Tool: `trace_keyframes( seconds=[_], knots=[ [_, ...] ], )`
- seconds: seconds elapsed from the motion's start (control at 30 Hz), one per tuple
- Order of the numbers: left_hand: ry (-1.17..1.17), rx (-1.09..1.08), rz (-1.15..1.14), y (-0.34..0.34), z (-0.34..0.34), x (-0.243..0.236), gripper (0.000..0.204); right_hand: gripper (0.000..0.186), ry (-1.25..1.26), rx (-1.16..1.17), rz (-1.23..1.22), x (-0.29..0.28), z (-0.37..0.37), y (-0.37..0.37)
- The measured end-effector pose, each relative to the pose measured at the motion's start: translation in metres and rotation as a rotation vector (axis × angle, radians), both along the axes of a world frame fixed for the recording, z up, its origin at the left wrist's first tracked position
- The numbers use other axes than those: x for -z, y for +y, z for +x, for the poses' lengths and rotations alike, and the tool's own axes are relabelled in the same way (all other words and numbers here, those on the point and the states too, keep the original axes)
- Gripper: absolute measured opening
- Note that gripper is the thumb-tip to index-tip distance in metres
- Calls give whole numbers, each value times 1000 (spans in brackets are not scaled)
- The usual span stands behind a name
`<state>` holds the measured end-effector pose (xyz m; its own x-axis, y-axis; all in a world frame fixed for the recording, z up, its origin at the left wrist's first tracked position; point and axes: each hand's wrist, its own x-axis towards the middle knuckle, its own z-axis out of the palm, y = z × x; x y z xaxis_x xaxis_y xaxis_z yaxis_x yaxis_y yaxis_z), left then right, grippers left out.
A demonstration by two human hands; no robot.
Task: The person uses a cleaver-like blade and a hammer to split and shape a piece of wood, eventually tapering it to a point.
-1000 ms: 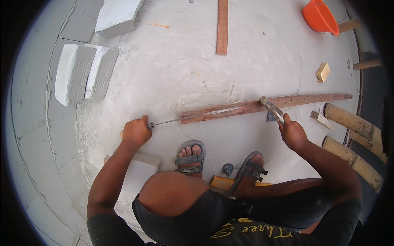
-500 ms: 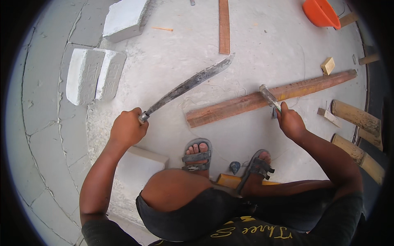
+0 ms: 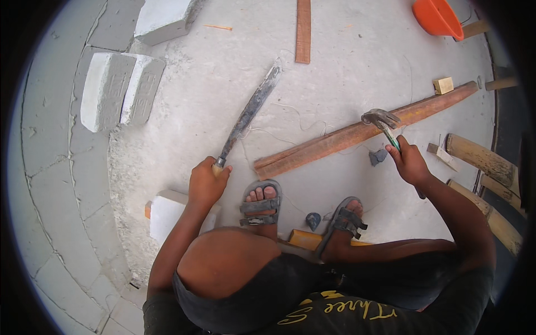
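My left hand (image 3: 207, 180) is closed round the wooden handle of a machete (image 3: 249, 113), whose long dark blade points up and slightly right over the floor. In my right hand (image 3: 411, 161) is a claw hammer (image 3: 382, 118), gripped by its green-marked handle. The hammer's head appears over a long reddish-brown timber beam (image 3: 329, 146) lying aslant on the concrete; whether they touch I cannot tell. Thin string runs across the floor about the beam. A small wood block (image 3: 443, 85) sits against the beam's far right part.
White blocks (image 3: 106, 92) stand at the left, and another white block (image 3: 167, 216) lies by my left forearm. A wooden strip (image 3: 302, 33) lies ahead. An orange basin (image 3: 437, 19) is at the far right, bamboo pieces (image 3: 480, 158) at the right. A dark plumb-like weight (image 3: 313, 221) lies between my feet.
My left hand has moved right, and the machete blade has swung to point more steeply away from me. The hammer has turned in my right hand, so its claw now shows.
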<state>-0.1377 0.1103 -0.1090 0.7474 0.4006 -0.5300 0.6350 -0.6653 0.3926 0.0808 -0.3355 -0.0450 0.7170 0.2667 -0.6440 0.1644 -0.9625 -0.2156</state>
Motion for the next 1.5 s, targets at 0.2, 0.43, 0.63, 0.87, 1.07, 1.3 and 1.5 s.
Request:
trace_keyframes(
  seconds=[0.2, 0.43, 0.63, 0.87, 1.07, 1.3, 1.5],
  knots=[
    [-378, 94, 300, -3, 4, 19, 33, 42, 207, -125, -263, -45, -1, -74],
    [-416, 621, -139, -54, 22, 22, 50, 44, 506, 286, -154, -9, -71, -149],
    [-229, 680, -113, -51, 32, 31, 55, 49, 438, 604, -78, 23, -105, -170],
    [-11, 519, -410, -45, 50, 5, 56, 46, 456, 503, -185, 22, -91, -170],
    [-22, 335, -727, -34, 44, 7, 48, 46, 508, 545, -183, 23, -87, -173],
    [-91, 98, -844, -29, 39, 1, 41, 45, 495, 585, -182, 27, -91, -172],
    [35, -274, -1138, -30, 34, 12, 43, 46, 494, 590, -185, 27, -98, -170]
  ],
)
